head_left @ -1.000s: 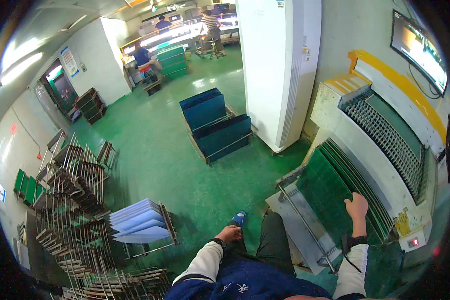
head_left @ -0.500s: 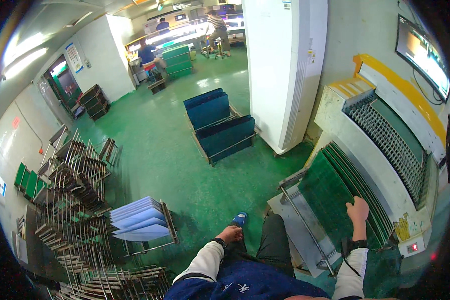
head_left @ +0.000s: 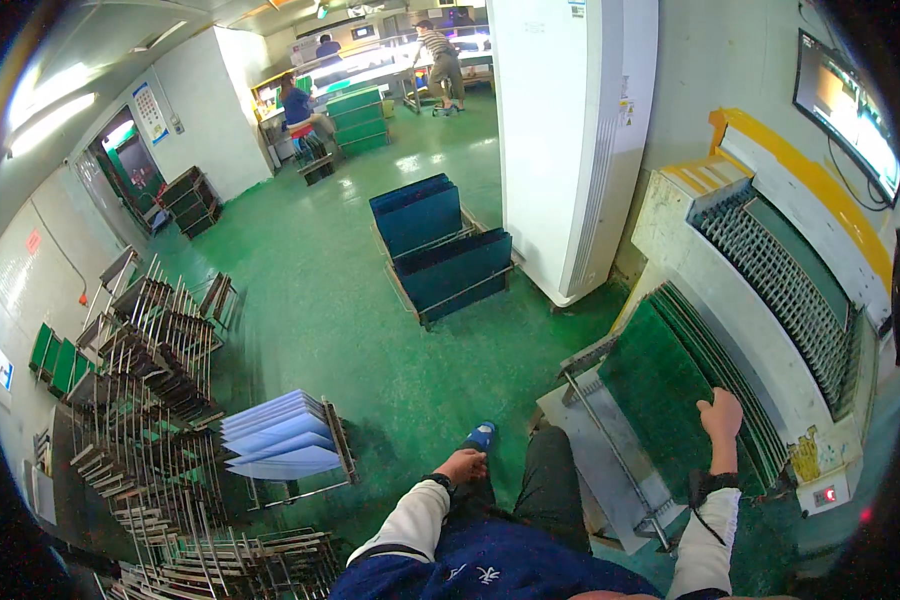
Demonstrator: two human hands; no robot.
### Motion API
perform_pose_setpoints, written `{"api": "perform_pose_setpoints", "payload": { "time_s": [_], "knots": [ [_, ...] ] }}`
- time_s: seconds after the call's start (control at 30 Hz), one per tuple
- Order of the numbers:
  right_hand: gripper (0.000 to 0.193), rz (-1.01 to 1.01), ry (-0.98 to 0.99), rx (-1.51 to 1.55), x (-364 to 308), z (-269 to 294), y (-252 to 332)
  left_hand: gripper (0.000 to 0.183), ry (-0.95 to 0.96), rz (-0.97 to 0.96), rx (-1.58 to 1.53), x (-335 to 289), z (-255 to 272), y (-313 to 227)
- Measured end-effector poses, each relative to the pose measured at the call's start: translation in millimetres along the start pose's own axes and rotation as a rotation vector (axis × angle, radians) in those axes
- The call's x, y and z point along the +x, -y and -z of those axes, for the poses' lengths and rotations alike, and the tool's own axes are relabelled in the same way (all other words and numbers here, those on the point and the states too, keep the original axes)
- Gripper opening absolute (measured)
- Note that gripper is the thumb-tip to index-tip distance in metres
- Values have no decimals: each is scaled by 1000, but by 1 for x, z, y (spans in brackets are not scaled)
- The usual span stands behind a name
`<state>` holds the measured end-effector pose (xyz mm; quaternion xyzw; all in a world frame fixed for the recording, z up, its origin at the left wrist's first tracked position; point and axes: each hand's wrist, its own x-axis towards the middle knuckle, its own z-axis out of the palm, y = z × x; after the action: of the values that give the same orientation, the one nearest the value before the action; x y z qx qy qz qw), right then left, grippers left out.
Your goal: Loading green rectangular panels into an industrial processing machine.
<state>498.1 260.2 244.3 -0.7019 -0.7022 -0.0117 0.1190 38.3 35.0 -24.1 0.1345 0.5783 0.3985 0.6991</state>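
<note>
Pale sheets [head_left: 278, 436] stand in a floor rack [head_left: 339, 440]. The left hand [head_left: 462, 467] hangs loosely curled. Green panels [head_left: 658, 372] lean in a metal frame [head_left: 588, 356]; the right hand [head_left: 721, 416] curls at their edge. Whether either pinches anything, I can't tell from here.

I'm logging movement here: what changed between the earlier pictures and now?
The co-worker in the striped top, apparently seated in the earliest picture, has risen and stands at the far bench. The view shifted, so most things sit slightly farther right. As before, the right hand is at the green panels and the left hand is apart from them; no new grasp or release shows.
</note>
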Motion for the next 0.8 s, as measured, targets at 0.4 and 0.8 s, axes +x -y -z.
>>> {"api": "perform_pose_setpoints", "payload": {
  "time_s": [0.4,0.8],
  "knots": [
    [42,30,164,73,-12,39,-6,22,113,-88,-50,-2,-6,-4],
    [42,75,-147,-27,11,209,-3,16,173,-166,154,19,24,-2]
  ]
}}
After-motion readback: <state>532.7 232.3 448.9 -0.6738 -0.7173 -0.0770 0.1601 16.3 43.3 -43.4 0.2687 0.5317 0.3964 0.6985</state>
